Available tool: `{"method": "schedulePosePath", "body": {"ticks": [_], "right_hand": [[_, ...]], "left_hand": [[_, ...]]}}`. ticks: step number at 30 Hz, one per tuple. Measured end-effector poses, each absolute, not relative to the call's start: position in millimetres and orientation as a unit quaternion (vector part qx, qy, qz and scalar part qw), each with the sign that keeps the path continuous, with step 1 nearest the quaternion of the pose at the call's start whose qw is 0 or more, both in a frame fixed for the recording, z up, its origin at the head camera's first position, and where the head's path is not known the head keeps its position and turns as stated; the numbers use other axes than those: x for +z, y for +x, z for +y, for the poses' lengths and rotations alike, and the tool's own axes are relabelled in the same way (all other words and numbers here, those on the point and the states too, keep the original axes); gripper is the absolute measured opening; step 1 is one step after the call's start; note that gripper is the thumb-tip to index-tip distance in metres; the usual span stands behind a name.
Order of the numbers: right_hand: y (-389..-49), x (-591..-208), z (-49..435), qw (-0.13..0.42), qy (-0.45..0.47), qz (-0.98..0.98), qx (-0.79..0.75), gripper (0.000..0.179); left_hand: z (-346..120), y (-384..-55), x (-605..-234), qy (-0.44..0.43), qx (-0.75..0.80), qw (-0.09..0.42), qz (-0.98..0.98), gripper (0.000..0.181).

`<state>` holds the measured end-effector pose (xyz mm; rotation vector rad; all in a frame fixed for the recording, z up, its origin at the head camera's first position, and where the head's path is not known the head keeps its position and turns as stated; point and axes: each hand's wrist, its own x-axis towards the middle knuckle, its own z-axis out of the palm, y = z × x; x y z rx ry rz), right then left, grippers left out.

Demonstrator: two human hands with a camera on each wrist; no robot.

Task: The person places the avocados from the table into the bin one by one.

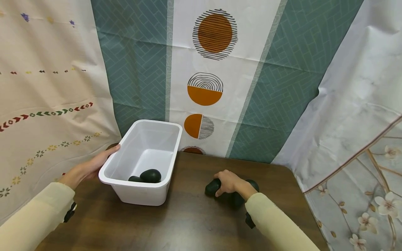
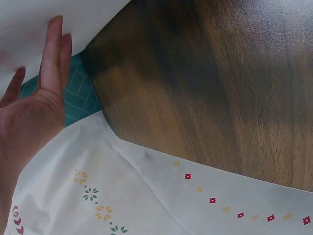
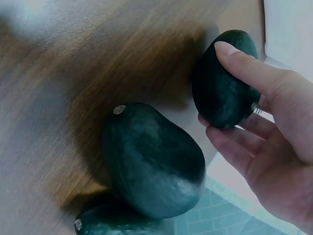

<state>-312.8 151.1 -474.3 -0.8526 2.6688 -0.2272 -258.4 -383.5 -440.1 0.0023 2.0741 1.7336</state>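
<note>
Head view, and we're seeing the left hand [image 1: 100,162] resting along the outer left side of the white plastic tub [image 1: 141,195], its fingers lying straight against the wall rather than wrapping it, presumably bracing the tub against sliding. Inside, two dark avocados [image 1: 150,175] are sitting together at the near end. Across the wooden table [image 1: 194,219], the right hand [image 1: 229,182] is pinching another avocado [image 1: 212,187], spreading only as wide as the fruit itself; we're seeing thumb on one side, curled fingers on the other, an opposed hold probably suiting that smooth, rounded skin. We're not managing to tell whether it's touching the tabletop. Beside it, the right wrist view is showing two loose avocados [image 3: 154,161] lying against each other.
</note>
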Motion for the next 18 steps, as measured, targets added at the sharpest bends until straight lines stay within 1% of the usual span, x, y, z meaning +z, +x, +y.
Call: {"method": "schedulePosePath", "body": {"ticks": [9,18], "right_hand": [[-316.7,-472.7,152.5,0.184,-0.297,0.932,-0.100,0.073],[-317.3,-475.5,152.3,0.161,-0.306,0.932,-0.111,0.067]], "left_hand": [[-385.1,-260.5,-441.0,0.011,0.626,0.220,0.748,0.080],[-383.7,-257.7,-440.3,0.013,0.626,0.217,0.749,0.079]]}}
